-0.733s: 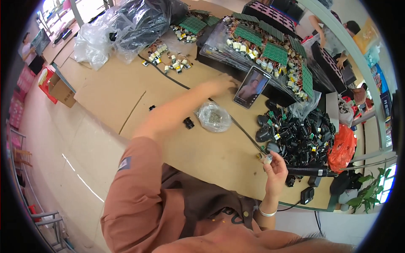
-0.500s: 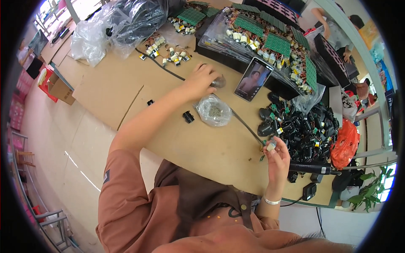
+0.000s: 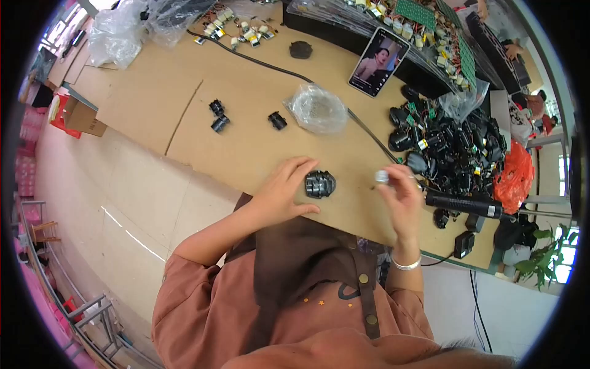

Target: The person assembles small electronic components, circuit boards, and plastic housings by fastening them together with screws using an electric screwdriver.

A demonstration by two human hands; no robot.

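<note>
My left hand [image 3: 284, 192] is open near the front edge of the table, thumb and fingers spread on the left of a black ribbed plastic housing [image 3: 320, 184]. The fingertips are close to the housing; whether they touch it I cannot tell. In my right hand [image 3: 402, 200], a small silver cylinder [image 3: 381, 176], like a little motor, is pinched between thumb and fingers above the board. Farther back are a clear plastic bag [image 3: 318, 109] with small contents and, to its left, several small black plastic parts [image 3: 278, 120]. A dark round piece [image 3: 300, 50] lies behind the bag.
A phone [image 3: 379, 61] leans against a black tray of green circuit boards [image 3: 415, 13]. On the right, black housings with wires [image 3: 452, 144] are heaped beside a red bag [image 3: 515, 178] and a black cylindrical tool [image 3: 464, 204]. A dark cable [image 3: 264, 61] crosses the cardboard-covered table [image 3: 135, 117].
My left hand has come back from the far side to the front, where the black housing now lies. My right hand still holds a small part. The whole view has shifted.
</note>
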